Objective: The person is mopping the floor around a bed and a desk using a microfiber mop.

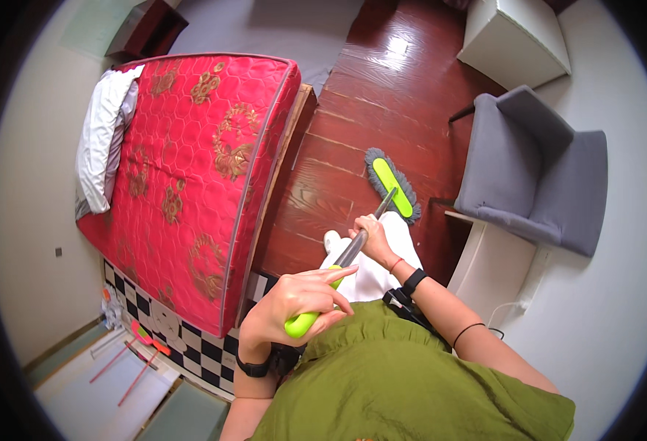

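A mop [350, 252] with a grey pole and lime-green grip slants away from me across the red-brown wooden floor [323, 198]. My left hand [297, 298] wraps around the green end of the handle, its index finger stretched along the pole. Farther down, my right hand [371, 237] is closed on the grey pole. The flat mop head [391, 184] has a lime-green plate edged with grey fringe and lies on the floor beyond my white-clad legs [371, 275], with the armchair to its right.
To the left a bed with a red patterned mattress [184, 169] carries a white pillow [106, 140]. A grey armchair [518, 162] and a white cabinet [518, 40] stand on the right. A checkered mat [213, 360] and two red-handled tools [138, 375] lie at lower left.
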`<state>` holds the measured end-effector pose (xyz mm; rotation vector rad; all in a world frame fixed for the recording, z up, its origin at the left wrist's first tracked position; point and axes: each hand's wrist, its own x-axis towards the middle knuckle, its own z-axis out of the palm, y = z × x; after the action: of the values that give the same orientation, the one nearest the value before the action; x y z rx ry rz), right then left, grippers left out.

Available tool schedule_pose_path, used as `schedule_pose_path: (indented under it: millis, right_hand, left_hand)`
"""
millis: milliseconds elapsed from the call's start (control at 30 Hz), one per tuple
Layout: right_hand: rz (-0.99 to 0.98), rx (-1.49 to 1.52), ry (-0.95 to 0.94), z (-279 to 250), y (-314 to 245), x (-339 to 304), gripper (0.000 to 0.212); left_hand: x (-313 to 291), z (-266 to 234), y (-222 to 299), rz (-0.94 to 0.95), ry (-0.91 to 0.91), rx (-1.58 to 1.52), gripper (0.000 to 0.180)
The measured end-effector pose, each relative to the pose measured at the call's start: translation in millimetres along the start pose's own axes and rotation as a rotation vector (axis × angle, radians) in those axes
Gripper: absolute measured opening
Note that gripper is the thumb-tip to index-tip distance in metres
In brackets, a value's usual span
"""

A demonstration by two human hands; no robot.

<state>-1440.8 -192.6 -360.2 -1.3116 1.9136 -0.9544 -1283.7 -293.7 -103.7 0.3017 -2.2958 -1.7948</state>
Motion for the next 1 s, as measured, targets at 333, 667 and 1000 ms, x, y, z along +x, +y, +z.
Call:
schedule_pose_path:
  millis: [333, 667, 1000]
  right_hand:
    - [0.242, -0.104, 0.238, 26.1, 38.3, -100.1, 0.015]
    - [0.724, -0.47, 0.052, -18.2, 153.8, -209.0, 0.019]
    - [0.407, -0.247, 0.252, 37.3, 98.8, -130.2, 0.024]
  left_hand:
    - [-8.9, 9.4, -53.5, -0.036, -0.423, -0.198, 0.011]
    - [-10.4, 142.7, -146.4, -0.207, -0.331, -0.348, 0.012]
    - [-31.4, 53.3, -126.7, -0.359, -0.019, -0.284, 0.011]
